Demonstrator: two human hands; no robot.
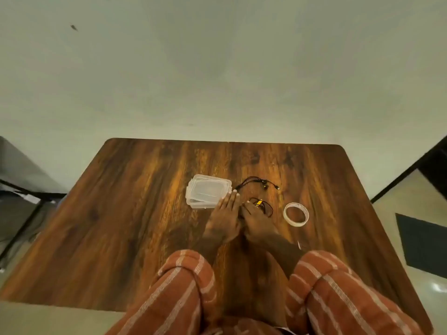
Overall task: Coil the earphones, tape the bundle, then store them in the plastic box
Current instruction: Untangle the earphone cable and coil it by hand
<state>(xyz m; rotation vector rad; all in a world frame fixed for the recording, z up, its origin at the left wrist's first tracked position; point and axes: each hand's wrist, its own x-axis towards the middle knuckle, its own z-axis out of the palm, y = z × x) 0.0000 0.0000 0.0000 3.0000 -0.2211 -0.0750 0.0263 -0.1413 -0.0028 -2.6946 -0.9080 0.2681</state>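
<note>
Black earphones (pixel 257 183) with a yellow part lie loosely on the wooden table (pixel 135 201), their cable running from behind the plastic box toward my hands. My right hand (pixel 257 221) pinches the cable near the yellow part. Beside it, my left hand (pixel 223 220) lies flat with fingers together, its fingertips at the cable and touching the box's near right corner. The clear plastic box (pixel 208 191), lid on, stands just left of the earphones. A roll of clear tape (pixel 296 214) lies flat to the right of my right hand.
Striped rust-coloured sleeves (pixel 183 293) cover both forearms at the table's near edge. A pale wall rises behind the table. Dark furniture legs stand off the left edge, and a dark mat lies on the floor at the right.
</note>
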